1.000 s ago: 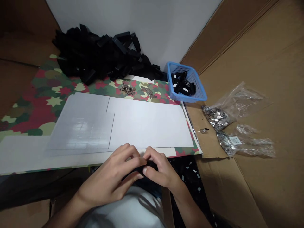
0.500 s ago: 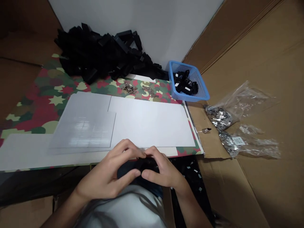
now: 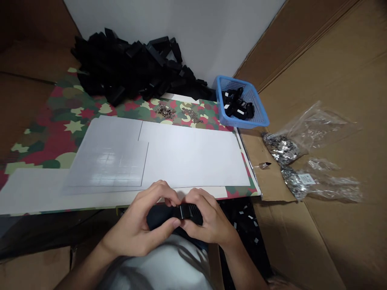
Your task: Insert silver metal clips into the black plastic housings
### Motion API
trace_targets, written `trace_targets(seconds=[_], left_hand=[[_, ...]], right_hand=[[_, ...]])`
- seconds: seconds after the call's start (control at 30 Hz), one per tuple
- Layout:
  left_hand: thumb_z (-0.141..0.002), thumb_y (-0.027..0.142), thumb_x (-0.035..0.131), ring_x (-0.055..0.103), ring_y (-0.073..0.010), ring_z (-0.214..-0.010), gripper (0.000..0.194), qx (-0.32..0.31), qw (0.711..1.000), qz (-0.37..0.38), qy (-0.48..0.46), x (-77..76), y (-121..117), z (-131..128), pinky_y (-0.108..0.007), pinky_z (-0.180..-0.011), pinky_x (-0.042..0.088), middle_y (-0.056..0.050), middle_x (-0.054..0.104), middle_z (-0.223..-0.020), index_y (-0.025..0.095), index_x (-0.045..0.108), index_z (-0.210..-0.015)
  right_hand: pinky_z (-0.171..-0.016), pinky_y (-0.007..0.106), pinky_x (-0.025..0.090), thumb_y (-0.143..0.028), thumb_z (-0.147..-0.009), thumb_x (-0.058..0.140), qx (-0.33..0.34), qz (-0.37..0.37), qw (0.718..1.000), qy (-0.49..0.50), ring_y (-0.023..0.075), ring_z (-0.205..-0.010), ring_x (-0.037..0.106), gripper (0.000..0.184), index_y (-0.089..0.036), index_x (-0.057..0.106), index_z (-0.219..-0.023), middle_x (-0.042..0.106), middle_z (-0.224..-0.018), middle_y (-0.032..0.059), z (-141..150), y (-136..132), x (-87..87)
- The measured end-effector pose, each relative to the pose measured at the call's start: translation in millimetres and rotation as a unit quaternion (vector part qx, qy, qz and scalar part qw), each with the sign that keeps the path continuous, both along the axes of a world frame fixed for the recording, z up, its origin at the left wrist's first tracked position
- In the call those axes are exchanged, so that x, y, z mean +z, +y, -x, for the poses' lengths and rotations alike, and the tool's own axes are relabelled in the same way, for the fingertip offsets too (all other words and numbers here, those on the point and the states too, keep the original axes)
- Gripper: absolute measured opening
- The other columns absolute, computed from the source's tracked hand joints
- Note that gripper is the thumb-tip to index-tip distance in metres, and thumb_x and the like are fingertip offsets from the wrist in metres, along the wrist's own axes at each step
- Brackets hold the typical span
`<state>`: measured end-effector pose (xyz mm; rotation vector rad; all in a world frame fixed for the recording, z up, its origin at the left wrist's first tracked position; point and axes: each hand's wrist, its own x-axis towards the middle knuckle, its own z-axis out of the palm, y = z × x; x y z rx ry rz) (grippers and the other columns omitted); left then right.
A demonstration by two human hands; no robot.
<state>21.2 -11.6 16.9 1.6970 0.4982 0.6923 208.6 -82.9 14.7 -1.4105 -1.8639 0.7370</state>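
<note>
- both hands are up close together at the front edge of the board, fingers curled in, pinching the same thing between them
- that thing is a black plastic block (image 3: 173, 215), held just over the person's lap, with its ridged end facing the right hand
- left hand (image 3: 137, 227) wraps the block's rounded left end, right hand (image 3: 211, 221) grips the ridged end, fingertips nearly touching on top
- right in front of the hands: white sheets (image 3: 193, 157) lying on a camo mat (image 3: 51, 137)
- further up, a big heap of black blocks (image 3: 130, 68) sits against the wall
- two small piles of metal clips (image 3: 165, 111) on the mat
- blue mesh basket (image 3: 260, 119) with more black blocks (image 3: 236, 104) inside
- on the cardboard (image 3: 317, 249) to the right, clear bags of metal clips (image 3: 282, 148)
</note>
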Motion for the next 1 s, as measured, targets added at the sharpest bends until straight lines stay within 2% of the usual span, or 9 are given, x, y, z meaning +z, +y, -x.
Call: trace_targets(seconds=[0.27, 0.5, 0.63, 0.77, 0.83, 0.9, 0.93, 1.0], left_hand=[[-0.082, 0.009, 0.062, 0.052, -0.0121, -0.077, 0.025, -0.012, 0.997, 0.077, -0.028, -0.5, 1.4, 3.0, -0.025, -0.070, 0.044, 0.002, 0.054, -0.085, 0.024, 0.042, -0.088], [-0.080, 0.004, 0.059, 0.053, -0.0115, -0.074, 0.028, 0.031, 0.999, 0.029, -0.032, 4.5, -2.3, -0.5, -0.024, -0.067, 0.044, 0.002, 0.054, -0.081, 0.023, 0.038, -0.081], [-0.080, 0.004, 0.058, 0.053, -0.0113, -0.072, 0.028, 0.054, 0.998, 0.000, -0.035, 3.6, -5.8, -2.4, -0.024, -0.065, 0.044, 0.002, 0.054, -0.079, 0.022, 0.037, -0.078], [-0.082, 0.007, 0.059, 0.052, -0.0112, -0.072, 0.025, 0.078, 0.997, 0.012, -0.019, -1.7, -7.7, -2.9, -0.024, -0.066, 0.044, 0.002, 0.053, -0.079, 0.023, 0.040, -0.082], [-0.083, 0.012, 0.061, 0.052, -0.0119, -0.074, 0.021, 0.082, 0.996, 0.027, -0.003, -2.9, -7.2, -0.5, -0.024, -0.068, 0.044, 0.002, 0.052, -0.081, 0.024, 0.045, -0.091], [-0.084, 0.020, 0.065, 0.053, -0.0137, -0.079, 0.030, 0.055, 0.998, 0.036, 0.007, -1.6, -5.3, 3.7, -0.025, -0.073, 0.045, 0.001, 0.054, -0.086, 0.025, 0.048, -0.108], [-0.084, 0.024, 0.066, 0.054, -0.0149, -0.082, 0.036, 0.033, 0.999, 0.031, 0.010, -0.1, -3.8, 5.9, -0.026, -0.075, 0.045, 0.000, 0.055, -0.089, 0.025, 0.048, -0.115], [-0.084, 0.025, 0.066, 0.055, -0.0162, -0.087, 0.043, -0.004, 1.000, -0.007, 0.017, 3.8, -0.7, 9.2, -0.027, -0.078, 0.045, -0.002, 0.057, -0.095, 0.026, 0.048, -0.123]], right_hand=[[-0.067, 0.029, 0.047, -0.023, -0.080, 0.059, 0.006, -0.012, 0.999, 0.029, 0.0154, -0.066, 0.056, 0.014, -0.025, 0.049, -0.090, 0.059, -0.075, -0.0015, 4.8, -0.7, -0.5], [-0.069, 0.030, 0.049, -0.021, -0.081, 0.056, -0.004, -0.053, 0.999, 0.000, 0.0166, -0.068, 0.057, 0.015, -0.025, 0.050, -0.094, 0.061, -0.075, -0.0003, 5.0, -0.5, -0.9], [-0.074, 0.032, 0.050, -0.020, -0.082, 0.055, -0.004, -0.053, 0.998, -0.014, 0.0177, -0.073, 0.060, 0.018, -0.024, 0.051, -0.099, 0.063, -0.079, 0.0009, 5.3, -2.5, 0.9], [-0.077, 0.035, 0.049, -0.024, -0.084, 0.059, -0.007, -0.024, 0.999, -0.032, 0.0197, -0.085, 0.062, 0.034, -0.026, 0.045, -0.115, 0.065, -0.096, 0.0039, 3.8, -5.9, 0.0], [-0.074, 0.033, 0.048, -0.024, -0.084, 0.061, -0.001, -0.005, 1.000, 0.019, 0.0195, -0.086, 0.062, 0.039, -0.027, 0.042, -0.118, 0.064, -0.099, 0.0035, 1.9, -7.4, -2.1], [-0.068, 0.030, 0.048, -0.026, -0.084, 0.060, 0.013, 0.072, 0.987, 0.141, 0.0165, -0.076, 0.061, 0.032, -0.026, 0.046, -0.113, 0.063, -0.092, 0.0009, -1.1, -8.6, -4.3], [-0.064, 0.028, 0.047, -0.029, -0.085, 0.060, 0.019, 0.131, 0.967, 0.218, 0.0141, -0.067, 0.060, 0.028, -0.025, 0.049, -0.110, 0.063, -0.087, -0.0004, -2.8, -8.9, -5.0], [-0.053, 0.023, 0.044, -0.037, -0.084, 0.062, 0.034, 0.236, 0.903, 0.358, 0.0092, -0.051, 0.052, 0.028, -0.023, 0.052, -0.106, 0.063, -0.078, -0.0021, -6.0, -8.9, -5.2]])
